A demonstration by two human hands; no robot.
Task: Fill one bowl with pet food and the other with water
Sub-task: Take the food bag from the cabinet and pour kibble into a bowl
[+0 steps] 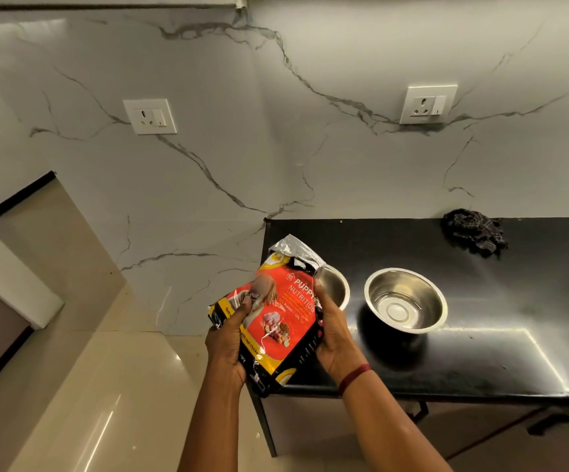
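Note:
Both my hands hold a red, yellow and black puppy food bag (278,318) above the left end of the black counter (480,352). My left hand (228,338) grips its lower left side, and my right hand (332,332) grips its right edge. The bag's torn silver top points up and right, toward a steel bowl (335,287) that the bag partly hides. A second steel bowl (405,301) stands to the right of the first one and looks empty.
A dark checked cloth (473,233) lies crumpled at the back of the counter by the marble wall. Two wall sockets (150,116) (427,104) sit above. Shiny beige floor (105,386) lies to the left, below the counter edge.

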